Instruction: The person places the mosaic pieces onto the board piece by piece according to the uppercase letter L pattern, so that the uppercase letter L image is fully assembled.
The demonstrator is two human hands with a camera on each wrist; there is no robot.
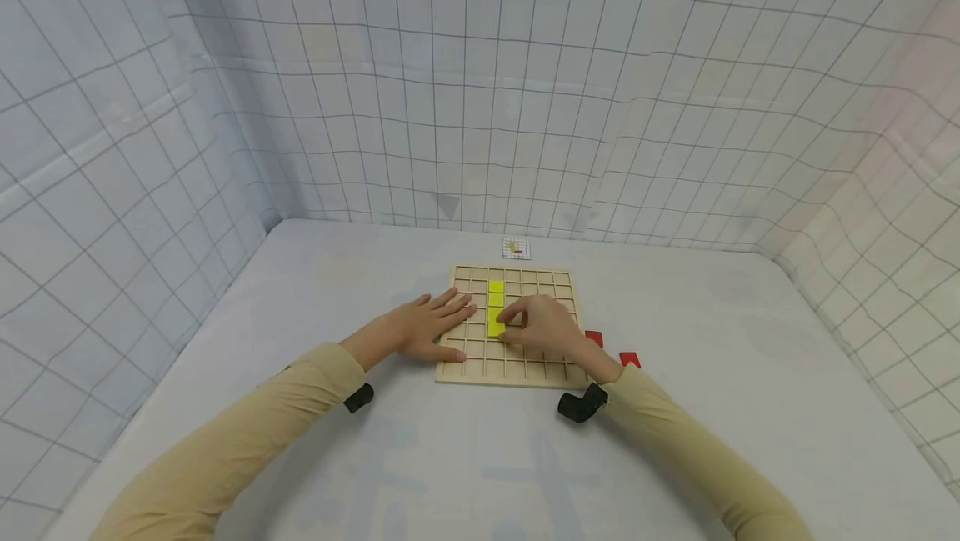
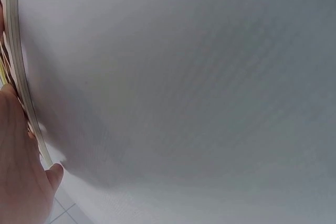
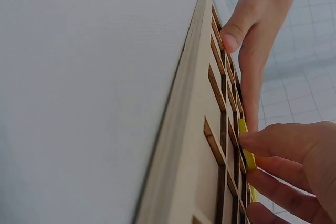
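Observation:
A wooden grid board (image 1: 472, 370) with square cells lies on the white table. Yellow square tiles (image 1: 496, 300) form a column in its cells, left of the middle. My right hand (image 1: 543, 326) bends over the lowest part of that column. Thumb and fingers pinch a yellow tile (image 3: 247, 145) at the board's surface, as the right wrist view shows. My left hand (image 1: 431, 327) rests with spread, straight fingers on the board's left edge. Only part of the left hand (image 2: 21, 156) shows in the left wrist view, beside the board's rim (image 2: 23, 72).
Two red square tiles, one red tile (image 1: 594, 338) by the board's right edge and another red tile (image 1: 630, 358) farther right, lie near the right forearm. Behind the board is a small printed grid card (image 1: 516, 248) with coloured squares. Grid-patterned white walls (image 1: 480, 107) surround the table.

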